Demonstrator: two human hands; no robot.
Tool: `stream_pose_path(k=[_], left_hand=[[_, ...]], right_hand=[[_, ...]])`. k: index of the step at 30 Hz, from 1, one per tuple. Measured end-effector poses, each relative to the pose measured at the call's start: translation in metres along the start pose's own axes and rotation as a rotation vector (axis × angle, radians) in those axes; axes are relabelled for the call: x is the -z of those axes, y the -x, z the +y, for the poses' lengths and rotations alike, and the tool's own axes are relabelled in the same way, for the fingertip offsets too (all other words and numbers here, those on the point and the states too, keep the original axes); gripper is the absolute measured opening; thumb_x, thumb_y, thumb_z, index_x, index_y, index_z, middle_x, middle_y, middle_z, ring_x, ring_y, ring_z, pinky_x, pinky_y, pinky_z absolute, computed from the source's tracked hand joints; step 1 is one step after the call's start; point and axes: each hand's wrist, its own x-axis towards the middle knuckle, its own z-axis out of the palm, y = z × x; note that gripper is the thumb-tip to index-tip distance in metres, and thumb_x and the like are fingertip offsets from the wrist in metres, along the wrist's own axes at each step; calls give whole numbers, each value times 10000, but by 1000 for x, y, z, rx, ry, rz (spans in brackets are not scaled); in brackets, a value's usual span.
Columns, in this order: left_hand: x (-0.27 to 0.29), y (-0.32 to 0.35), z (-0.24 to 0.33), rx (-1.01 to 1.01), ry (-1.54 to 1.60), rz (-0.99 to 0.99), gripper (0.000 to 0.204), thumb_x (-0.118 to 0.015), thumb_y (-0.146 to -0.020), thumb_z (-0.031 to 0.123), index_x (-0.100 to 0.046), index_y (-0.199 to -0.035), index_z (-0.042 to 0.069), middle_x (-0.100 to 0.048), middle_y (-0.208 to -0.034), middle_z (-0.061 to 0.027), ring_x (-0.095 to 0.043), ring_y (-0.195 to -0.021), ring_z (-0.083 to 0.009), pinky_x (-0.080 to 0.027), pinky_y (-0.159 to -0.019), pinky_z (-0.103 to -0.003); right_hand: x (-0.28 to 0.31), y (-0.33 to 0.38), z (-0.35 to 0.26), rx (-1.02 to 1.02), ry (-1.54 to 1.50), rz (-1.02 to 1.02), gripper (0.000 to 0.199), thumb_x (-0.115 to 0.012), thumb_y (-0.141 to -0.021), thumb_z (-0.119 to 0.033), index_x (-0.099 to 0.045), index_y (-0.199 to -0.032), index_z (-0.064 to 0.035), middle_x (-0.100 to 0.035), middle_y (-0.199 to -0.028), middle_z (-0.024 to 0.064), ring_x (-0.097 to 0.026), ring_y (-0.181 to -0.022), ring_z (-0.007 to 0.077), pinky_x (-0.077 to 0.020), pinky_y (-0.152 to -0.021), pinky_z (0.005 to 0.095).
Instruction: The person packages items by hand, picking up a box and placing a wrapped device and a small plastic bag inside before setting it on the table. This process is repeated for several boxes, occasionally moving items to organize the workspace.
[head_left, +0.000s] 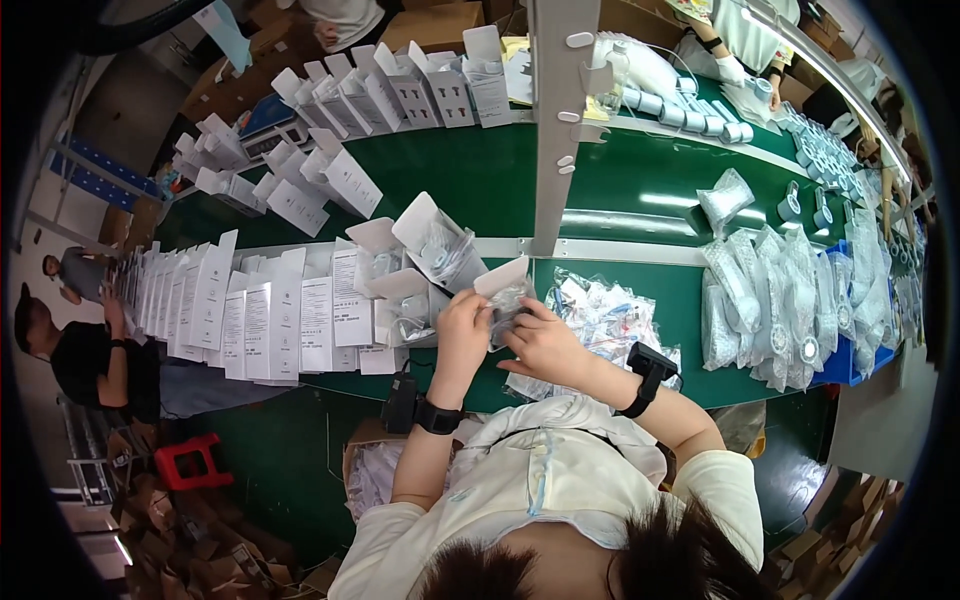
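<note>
In front of me an open white box (502,275) stands with its flap up, and a clear plastic bag (510,300) bulges from its mouth. My left hand (464,325) is closed around the box's left side. On the other side my right hand (546,345) has bent fingers pinching the bag at the opening; what lies inside the bag is too small to make out. Just left of my hands, open boxes (445,262) hold bagged items. Close to my right hand lies a pile of small clear bags (605,315) with red, blue and white contents.
Rows of white boxes (265,315) fill the left of the green table (450,175). A metal post (552,130) rises beyond my hands. Bubble-wrapped items (770,295) stand at right beside a blue bin (850,345). A co-worker (90,350) stands at left; a red stool (192,462) is below.
</note>
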Motion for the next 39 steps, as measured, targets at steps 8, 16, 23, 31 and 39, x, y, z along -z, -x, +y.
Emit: stream_pose_path(k=[8,16,23,31,39], left_hand=[[-19,6,14,19,270,43,148,-589,-732,4,-547,-874,-1,-578,-965,-130,-563,-765,-204,-426,-624,-269],[151,-52,-88,167,57,682,426,-562,-733,8,-453,-1144,30,-483,-1154,-133,-483,-1037,-241,-432,-814,-342],[156,-103,-203,270,-85,-126,341,-668,-663,78,-559,-979,14,-593,-946,-117,-559,-852,-216,-443,-726,-301],[203,-73,-114,1,-266,532,194,-648,-683,28,-524,-825,-20,-469,-806,-51,-442,-747,-157,-358,-691,-237],[197,30,60,-408,178,558,241,-702,-652,76,-520,-786,-10,-445,-1131,-186,-529,-888,-239,-448,-775,-326]], right_hand=[[-42,14,31,-293,-684,696,1045,-788,-533,-151,-136,-1341,-36,-319,-1289,195,-367,-1174,310,-296,-986,371],[-24,-45,62,-544,-842,826,1180,-791,-479,-32,-7,-1362,-45,-256,-1331,164,-316,-1211,263,-283,-995,357],[-47,-76,51,-575,-639,946,1130,-791,-512,-78,-41,-1357,-40,-269,-1266,196,-349,-1133,338,-307,-960,377],[-14,-48,48,-784,-406,452,1122,-768,-575,-200,17,-1366,-69,-224,-1328,231,-314,-1186,344,-319,-951,401],[58,28,16,-152,-1394,487,1163,-796,-574,-324,31,-1382,-196,-281,-1331,196,-317,-1219,319,-316,-952,430]])
